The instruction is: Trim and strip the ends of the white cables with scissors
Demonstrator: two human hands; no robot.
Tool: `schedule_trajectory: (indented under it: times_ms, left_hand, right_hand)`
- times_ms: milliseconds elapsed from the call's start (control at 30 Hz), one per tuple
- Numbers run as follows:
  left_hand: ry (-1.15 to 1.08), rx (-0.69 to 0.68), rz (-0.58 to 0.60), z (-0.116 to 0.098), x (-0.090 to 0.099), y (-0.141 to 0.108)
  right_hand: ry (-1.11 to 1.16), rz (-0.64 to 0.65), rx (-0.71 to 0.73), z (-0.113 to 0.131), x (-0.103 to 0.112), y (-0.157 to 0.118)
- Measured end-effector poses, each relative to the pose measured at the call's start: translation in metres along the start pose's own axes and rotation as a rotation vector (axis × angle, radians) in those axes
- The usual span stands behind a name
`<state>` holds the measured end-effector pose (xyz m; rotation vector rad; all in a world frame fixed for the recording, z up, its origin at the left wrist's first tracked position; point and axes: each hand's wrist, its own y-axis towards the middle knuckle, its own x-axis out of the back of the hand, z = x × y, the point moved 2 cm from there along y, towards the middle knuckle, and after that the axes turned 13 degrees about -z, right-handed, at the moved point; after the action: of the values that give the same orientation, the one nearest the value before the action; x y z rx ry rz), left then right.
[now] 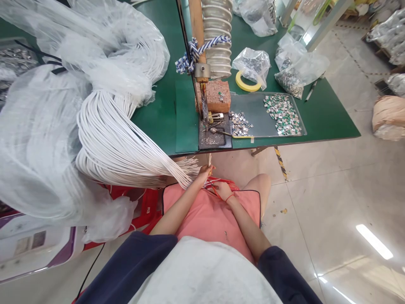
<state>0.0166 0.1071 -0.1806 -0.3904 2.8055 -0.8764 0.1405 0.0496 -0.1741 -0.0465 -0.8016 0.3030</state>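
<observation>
My left hand (205, 174) is closed on the ends of several white cables, which point up between its fingers just below the table's front edge. Close to its right, my right hand (223, 191) is closed low over the pink apron (202, 219); a thin red item runs by its fingers, too small to make out fully. A large bundle of white cables (114, 139) comes from the left and ends beside my left hand. Red strands (232, 184) lie behind my right hand.
On the green table (329, 114) stand a soldering post (203, 97), a brick (218, 96), a tray (253, 112) of small metal and green parts, yellow tape (248, 87) and plastic bags (251, 63). Plastic-wrapped cables (38, 147) fill the left side.
</observation>
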Motion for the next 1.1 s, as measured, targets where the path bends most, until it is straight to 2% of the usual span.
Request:
schedule_trajectory:
  times_ms: [333,767,1100]
  left_hand:
    - [-0.017,-0.016,-0.009,-0.0029,0.0027,-0.0002]
    - [-0.004,0.003,-0.089,0.0020,0.0023,0.0067]
    - [0.030,0.026,-0.086,0.0066,0.0028,0.0081]
  right_hand:
    - [0.012,0.028,-0.002,0.0020,0.0028,-0.0007]
    - [-0.065,-0.026,-0.081,0.0011,-0.0012,0.0019]
    - [-0.054,-0.025,-0.077,0.0025,-0.0015,0.0029]
